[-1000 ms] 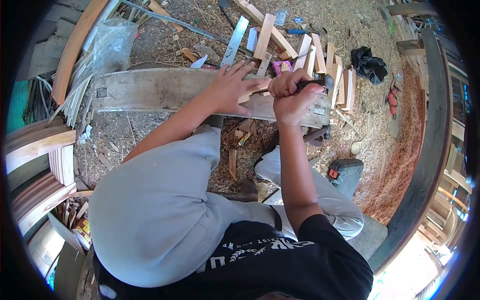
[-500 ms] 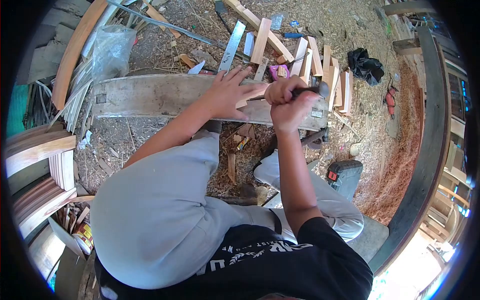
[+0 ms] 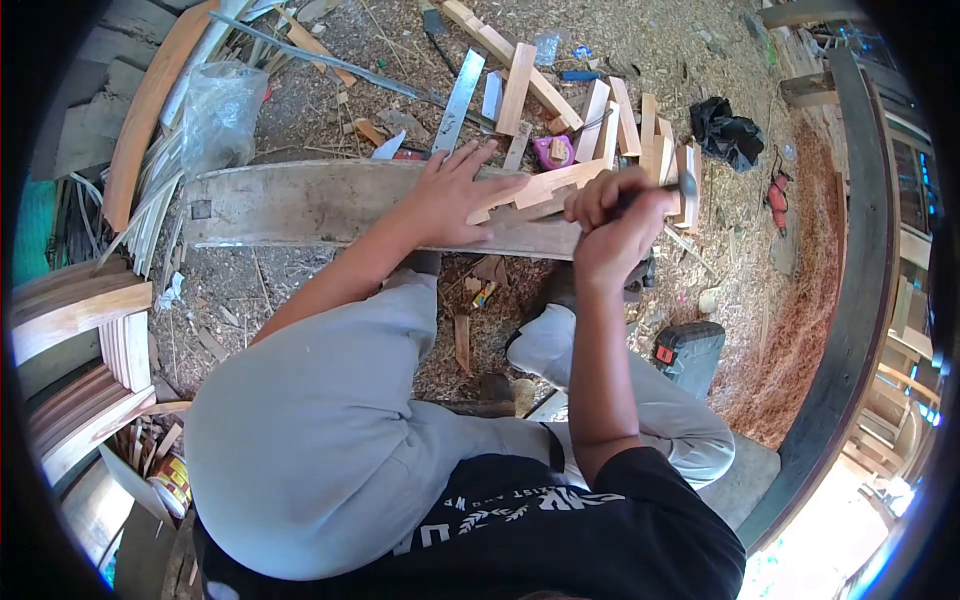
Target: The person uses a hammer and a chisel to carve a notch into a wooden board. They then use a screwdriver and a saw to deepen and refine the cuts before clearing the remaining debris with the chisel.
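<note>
My left hand (image 3: 452, 195) lies flat, fingers spread, on a small light wooden piece (image 3: 545, 188) that rests on a long weathered plank (image 3: 300, 205). My right hand (image 3: 618, 222) is closed around the handle of a hammer (image 3: 686, 184), whose metal head shows just right of my knuckles. That hand hovers over the plank's right end, a little right of the wooden piece. My grey-trousered knees fill the lower middle of the view.
Several cut wood strips (image 3: 620, 115) and a steel ruler (image 3: 456, 92) lie beyond the plank on sawdust-covered ground. A pink tape measure (image 3: 551, 151), black bag (image 3: 725, 130), power tool case (image 3: 690, 352), plastic bag (image 3: 220, 105) and stacked curved boards (image 3: 75, 330) surround me.
My right hand with the hammer has swung right and slightly up, away from the wooden piece. The wooden piece under my left hand now shows fully.
</note>
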The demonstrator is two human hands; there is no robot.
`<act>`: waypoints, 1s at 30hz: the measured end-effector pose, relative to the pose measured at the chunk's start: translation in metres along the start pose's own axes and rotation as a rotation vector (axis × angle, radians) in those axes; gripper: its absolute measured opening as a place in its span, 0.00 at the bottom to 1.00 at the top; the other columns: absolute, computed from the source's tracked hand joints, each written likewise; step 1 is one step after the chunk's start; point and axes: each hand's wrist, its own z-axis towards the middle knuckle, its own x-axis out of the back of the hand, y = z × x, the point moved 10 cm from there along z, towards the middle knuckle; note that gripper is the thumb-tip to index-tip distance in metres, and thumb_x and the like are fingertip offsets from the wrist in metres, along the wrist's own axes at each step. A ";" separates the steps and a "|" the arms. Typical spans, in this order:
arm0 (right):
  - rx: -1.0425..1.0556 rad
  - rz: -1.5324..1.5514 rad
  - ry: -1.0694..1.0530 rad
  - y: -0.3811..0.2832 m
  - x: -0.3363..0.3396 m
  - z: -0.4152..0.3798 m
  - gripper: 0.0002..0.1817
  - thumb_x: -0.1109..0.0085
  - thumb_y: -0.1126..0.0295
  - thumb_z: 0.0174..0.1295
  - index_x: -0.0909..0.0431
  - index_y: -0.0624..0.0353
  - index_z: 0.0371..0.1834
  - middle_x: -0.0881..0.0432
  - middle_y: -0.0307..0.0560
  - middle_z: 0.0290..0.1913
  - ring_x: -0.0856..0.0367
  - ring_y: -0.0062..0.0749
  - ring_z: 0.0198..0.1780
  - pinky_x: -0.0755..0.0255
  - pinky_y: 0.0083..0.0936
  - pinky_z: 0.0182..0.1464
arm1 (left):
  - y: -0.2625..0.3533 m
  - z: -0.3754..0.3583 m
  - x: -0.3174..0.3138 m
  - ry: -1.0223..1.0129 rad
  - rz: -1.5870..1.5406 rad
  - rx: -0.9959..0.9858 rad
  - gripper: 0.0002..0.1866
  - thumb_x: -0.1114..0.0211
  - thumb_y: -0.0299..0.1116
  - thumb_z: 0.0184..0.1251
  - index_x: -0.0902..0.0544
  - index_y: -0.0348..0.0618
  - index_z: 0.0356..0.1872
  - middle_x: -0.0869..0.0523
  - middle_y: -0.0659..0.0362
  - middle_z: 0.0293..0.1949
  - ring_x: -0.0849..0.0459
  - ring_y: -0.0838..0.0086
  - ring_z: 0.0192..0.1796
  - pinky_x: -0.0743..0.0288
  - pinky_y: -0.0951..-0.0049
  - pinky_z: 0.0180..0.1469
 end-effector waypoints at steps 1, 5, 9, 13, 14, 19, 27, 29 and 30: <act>-0.075 -0.147 0.044 0.000 0.005 0.009 0.28 0.62 0.47 0.89 0.32 0.56 0.33 0.36 0.35 0.19 0.39 0.20 0.21 0.37 0.24 0.27 | -0.001 0.001 0.002 0.006 0.006 -0.009 0.51 0.18 0.55 0.54 0.31 0.79 0.82 0.42 0.46 0.87 0.45 0.45 0.88 0.50 0.35 0.84; -0.226 -0.807 -0.044 0.058 0.061 0.044 0.21 0.53 0.54 0.88 0.23 0.58 0.41 0.26 0.35 0.23 0.29 0.18 0.22 0.32 0.23 0.26 | -0.005 -0.003 -0.001 0.112 -0.154 -0.060 0.43 0.22 0.47 0.61 0.27 0.57 0.79 0.43 0.43 0.86 0.47 0.42 0.88 0.53 0.35 0.85; -0.324 -0.956 0.039 0.073 0.099 0.088 0.23 0.48 0.50 0.83 0.15 0.61 0.47 0.14 0.52 0.24 0.10 0.39 0.29 0.21 0.37 0.35 | 0.000 -0.007 0.008 0.124 -0.127 -0.141 0.40 0.23 0.45 0.64 0.26 0.46 0.76 0.44 0.42 0.87 0.50 0.40 0.88 0.56 0.36 0.86; -0.367 -1.090 0.092 0.089 0.118 0.144 0.21 0.44 0.52 0.79 0.13 0.60 0.51 0.10 0.58 0.31 0.06 0.47 0.38 0.16 0.42 0.41 | -0.036 -0.030 0.031 0.118 -0.289 -0.126 0.38 0.23 0.45 0.67 0.25 0.45 0.76 0.45 0.43 0.88 0.52 0.41 0.89 0.57 0.40 0.87; -0.368 -1.087 0.097 0.116 0.128 0.157 0.21 0.44 0.52 0.79 0.13 0.60 0.51 0.10 0.58 0.31 0.06 0.47 0.38 0.16 0.42 0.41 | -0.050 -0.038 0.040 0.109 -0.371 -0.076 0.38 0.23 0.44 0.68 0.25 0.43 0.77 0.46 0.44 0.88 0.52 0.44 0.90 0.55 0.43 0.87; -0.442 -1.373 -0.573 0.245 0.084 0.189 0.21 0.40 0.52 0.75 0.11 0.57 0.56 0.09 0.66 0.48 0.11 0.63 0.54 0.20 0.54 0.61 | -0.085 -0.025 0.060 0.240 -0.847 0.140 0.41 0.23 0.33 0.69 0.31 0.36 0.80 0.35 0.45 0.84 0.37 0.57 0.86 0.40 0.57 0.84; -0.392 -1.330 -0.171 0.342 0.139 0.305 0.31 0.44 0.41 0.76 0.19 0.55 0.68 0.11 0.65 0.60 0.14 0.62 0.63 0.22 0.50 0.66 | -0.099 0.007 0.038 0.253 -1.257 0.538 0.41 0.28 0.26 0.74 0.39 0.38 0.83 0.21 0.52 0.70 0.22 0.69 0.72 0.29 0.66 0.75; -0.466 -1.386 -0.130 0.335 0.147 0.304 0.32 0.35 0.38 0.69 0.15 0.56 0.58 0.09 0.62 0.56 0.10 0.57 0.58 0.21 0.46 0.64 | -0.102 0.005 0.038 0.259 -1.174 0.589 0.38 0.28 0.23 0.72 0.36 0.39 0.80 0.20 0.54 0.67 0.22 0.70 0.69 0.29 0.66 0.74; -0.471 -1.379 -0.131 0.328 0.145 0.302 0.28 0.29 0.43 0.66 0.13 0.56 0.54 0.08 0.58 0.52 0.07 0.50 0.50 0.14 0.44 0.52 | -0.104 0.004 0.038 0.273 -1.160 0.593 0.38 0.28 0.23 0.72 0.36 0.39 0.80 0.20 0.54 0.67 0.22 0.70 0.69 0.29 0.66 0.74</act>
